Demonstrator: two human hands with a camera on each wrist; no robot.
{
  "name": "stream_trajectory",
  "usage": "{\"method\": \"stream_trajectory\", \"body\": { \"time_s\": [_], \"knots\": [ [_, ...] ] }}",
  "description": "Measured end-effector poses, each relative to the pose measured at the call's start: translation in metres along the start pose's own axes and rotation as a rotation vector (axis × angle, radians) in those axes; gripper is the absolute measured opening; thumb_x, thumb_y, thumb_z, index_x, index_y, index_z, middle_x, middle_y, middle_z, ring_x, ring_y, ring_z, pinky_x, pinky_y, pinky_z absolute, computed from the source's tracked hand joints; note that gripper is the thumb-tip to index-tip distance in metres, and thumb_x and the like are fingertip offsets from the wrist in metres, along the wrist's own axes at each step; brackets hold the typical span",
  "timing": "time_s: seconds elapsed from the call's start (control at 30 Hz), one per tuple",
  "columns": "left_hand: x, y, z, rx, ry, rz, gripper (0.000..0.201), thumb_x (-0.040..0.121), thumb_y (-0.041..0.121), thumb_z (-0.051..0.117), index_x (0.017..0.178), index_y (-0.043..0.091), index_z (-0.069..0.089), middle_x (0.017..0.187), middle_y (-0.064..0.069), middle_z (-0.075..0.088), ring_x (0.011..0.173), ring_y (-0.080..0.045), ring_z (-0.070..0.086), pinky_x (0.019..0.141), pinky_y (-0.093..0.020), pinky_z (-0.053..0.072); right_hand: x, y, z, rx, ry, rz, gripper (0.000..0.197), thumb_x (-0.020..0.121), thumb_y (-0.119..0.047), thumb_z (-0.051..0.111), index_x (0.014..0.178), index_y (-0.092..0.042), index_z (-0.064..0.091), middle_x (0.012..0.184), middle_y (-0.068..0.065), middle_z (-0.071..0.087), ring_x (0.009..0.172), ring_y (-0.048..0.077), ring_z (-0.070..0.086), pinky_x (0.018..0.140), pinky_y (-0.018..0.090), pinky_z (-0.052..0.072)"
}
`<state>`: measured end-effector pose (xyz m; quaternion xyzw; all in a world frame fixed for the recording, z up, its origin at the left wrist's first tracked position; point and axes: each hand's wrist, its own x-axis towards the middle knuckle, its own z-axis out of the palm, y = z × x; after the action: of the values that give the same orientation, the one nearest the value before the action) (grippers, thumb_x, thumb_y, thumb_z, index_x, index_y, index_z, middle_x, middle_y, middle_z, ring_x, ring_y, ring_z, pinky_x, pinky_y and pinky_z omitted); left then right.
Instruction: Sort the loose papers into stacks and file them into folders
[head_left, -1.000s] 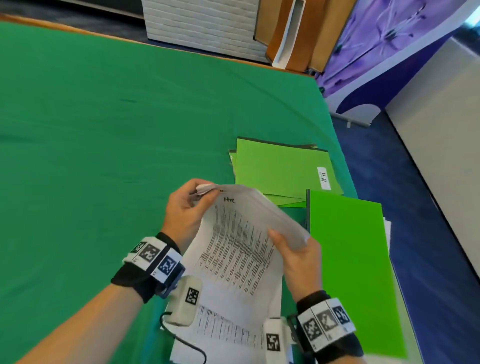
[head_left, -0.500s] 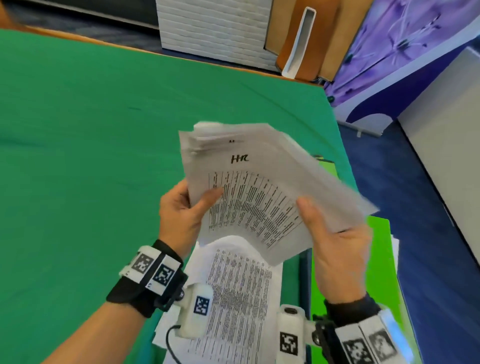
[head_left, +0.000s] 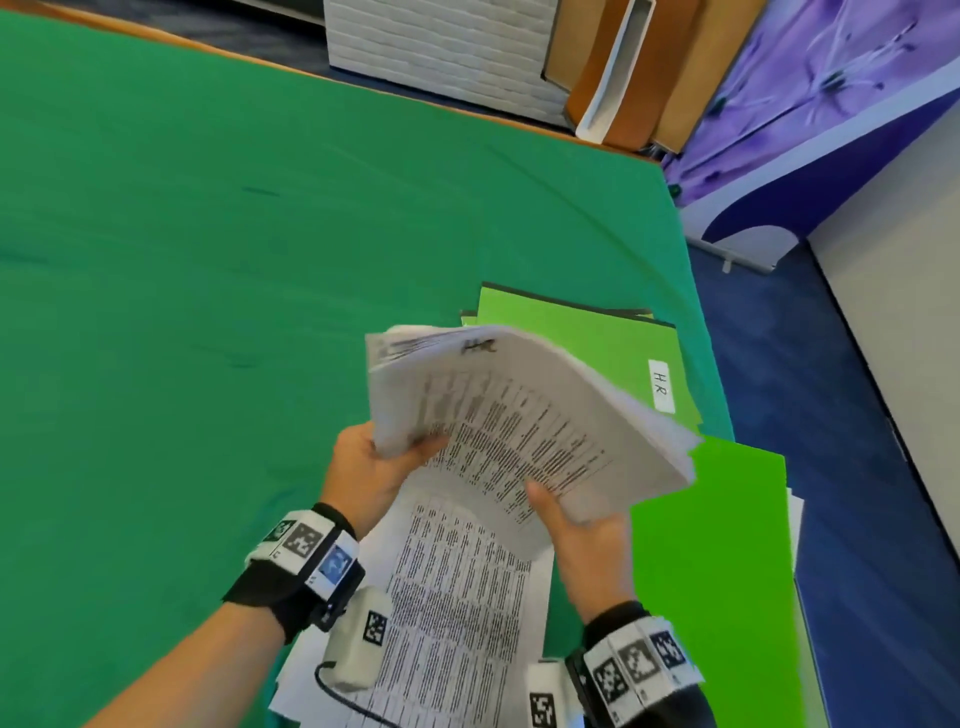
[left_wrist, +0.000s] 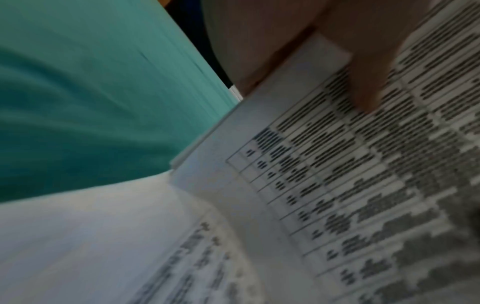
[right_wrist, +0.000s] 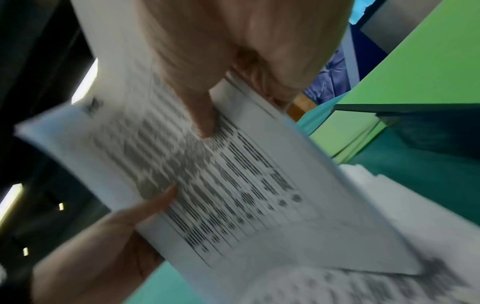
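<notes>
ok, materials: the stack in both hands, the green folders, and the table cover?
Held stack: thin matte office paper, printed tables; it bows and fans at the edges between the left hand and right hand.
Green folders: look like stiff matte card, flat with crisp edges, white HR label; could be thin plastic.
Table cover: probably woven cloth, soft wrinkles, no glare.

The head view looks down and forward from above onto the green table (head_left: 208, 260), taking in both hands and the paper stack (head_left: 519, 415). Each wrist view looks along its hand from very near, blurred. All three views share the paper stack and the table.
</notes>
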<state>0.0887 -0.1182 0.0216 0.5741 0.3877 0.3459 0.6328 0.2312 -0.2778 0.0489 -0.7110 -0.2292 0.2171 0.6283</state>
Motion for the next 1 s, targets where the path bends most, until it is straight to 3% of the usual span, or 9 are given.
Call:
{"method": "stream_trajectory", "body": {
  "time_s": [0.1, 0.2, 0.27, 0.3, 0.43, 0.6, 0.7, 0.8, 1.0],
  "knots": [
    [0.002, -0.02, -0.002, 0.261, -0.068, 0.003, 0.044, 0.073, 0.047, 0.073, 0.086, 0.005, 0.074, 0.085, -0.016, 0.073, 0.079, -0.035, 0.069, 0.072, -0.056, 0.056, 0.003, 0.012, -0.002, -0.142, -0.024, 0.017, 0.019, 0.087, -0.014, 0.068, 0.085, -0.032, 0.064, 0.081, -0.03, 0.069, 0.079, -0.011, 0.064, 0.067, 0.008, 0.049],
    [0.016, -0.012, 0.003, 0.415, -0.16, -0.004, 0.041, 0.076, 0.059, 0.064, 0.081, 0.019, 0.072, 0.08, -0.009, 0.073, 0.075, -0.034, 0.068, 0.068, -0.052, 0.057, 0.011, 0.007, -0.009, -0.206, 0.145, -0.059, 0.024, 0.09, -0.013, 0.065, 0.073, -0.028, 0.058, 0.063, -0.02, 0.062, 0.063, -0.012, 0.059, 0.061, 0.004, 0.043],
    [0.034, -0.006, 0.01, 0.51, -0.2, 0.008, 0.038, 0.083, 0.059, 0.063, 0.08, 0.021, 0.07, 0.076, 0.0, 0.073, 0.072, -0.025, 0.07, 0.069, -0.047, 0.058, 0.019, 0.006, -0.023, -0.218, 0.312, -0.075, 0.008, 0.092, -0.023, 0.064, 0.088, -0.017, 0.067, 0.083, -0.008, 0.069, 0.078, 0.003, 0.065, 0.071, 0.021, 0.049],
    [0.046, -0.006, 0.014, 0.567, -0.182, 0.019, 0.032, 0.087, 0.051, 0.064, 0.079, 0.021, 0.068, 0.072, 0.004, 0.072, 0.068, -0.02, 0.07, 0.069, -0.044, 0.058, 0.023, 0.009, -0.032, -0.252, 0.4, -0.068, 0.017, 0.092, -0.027, 0.063, 0.095, -0.011, 0.068, 0.087, 0.0, 0.069, 0.083, 0.014, 0.066, 0.074, 0.028, 0.049],
    [0.098, -0.015, 0.033, 0.953, -0.188, -0.086, 0.019, 0.094, 0.033, 0.061, 0.087, 0.016, 0.063, 0.086, -0.001, 0.069, 0.078, -0.021, 0.064, 0.071, -0.031, 0.051, 0.037, 0.023, -0.071, -0.339, 0.64, 0.042, 0.027, 0.095, -0.029, 0.057, 0.106, -0.005, 0.065, 0.094, 0.012, 0.066, 0.091, 0.029, 0.063, 0.075, 0.035, 0.045],
    [0.136, -0.04, 0.07, 1.088, -0.234, -0.327, 0.04, 0.094, 0.04, 0.06, 0.069, 0.011, 0.048, 0.065, -0.005, 0.05, 0.057, -0.021, 0.048, 0.055, -0.025, 0.043, 0.034, 0.025, -0.091, -0.361, 0.629, 0.164, 0.024, 0.097, -0.026, 0.055, 0.103, -0.003, 0.062, 0.086, 0.01, 0.059, 0.076, 0.024, 0.055, 0.064, 0.028, 0.039],
    [0.151, -0.042, 0.093, 1.049, -0.27, -0.377, 0.046, 0.091, 0.053, 0.059, 0.096, 0.007, 0.06, 0.09, -0.014, 0.064, 0.082, -0.029, 0.064, 0.076, -0.035, 0.054, 0.033, 0.042, -0.098, -0.369, 0.636, 0.217, 0.034, 0.095, -0.028, 0.058, 0.113, 0.001, 0.063, 0.09, 0.014, 0.063, 0.085, 0.026, 0.06, 0.075, 0.033, 0.043],
    [0.159, -0.046, 0.105, 1.114, -0.311, -0.372, 0.047, 0.089, 0.05, 0.063, 0.105, 0.006, 0.058, 0.109, -0.012, 0.065, 0.097, -0.031, 0.064, 0.081, -0.036, 0.055, 0.038, 0.064, -0.107, -0.41, 0.576, 0.252, 0.047, 0.095, -0.035, 0.058, 0.111, 0.01, 0.058, 0.088, 0.026, 0.059, 0.089, 0.042, 0.062, 0.078, 0.044, 0.048],
    [0.152, -0.023, 0.095, 1.032, -0.228, -0.26, 0.033, 0.092, 0.041, 0.062, 0.089, 0.01, 0.051, 0.09, -0.008, 0.06, 0.076, -0.025, 0.054, 0.069, -0.032, 0.049, 0.039, 0.077, -0.114, -0.384, 0.531, 0.245, 0.046, 0.094, -0.037, 0.058, 0.107, 0.007, 0.058, 0.08, 0.015, 0.055, 0.087, 0.045, 0.062, 0.075, 0.046, 0.05]
  ]
}}
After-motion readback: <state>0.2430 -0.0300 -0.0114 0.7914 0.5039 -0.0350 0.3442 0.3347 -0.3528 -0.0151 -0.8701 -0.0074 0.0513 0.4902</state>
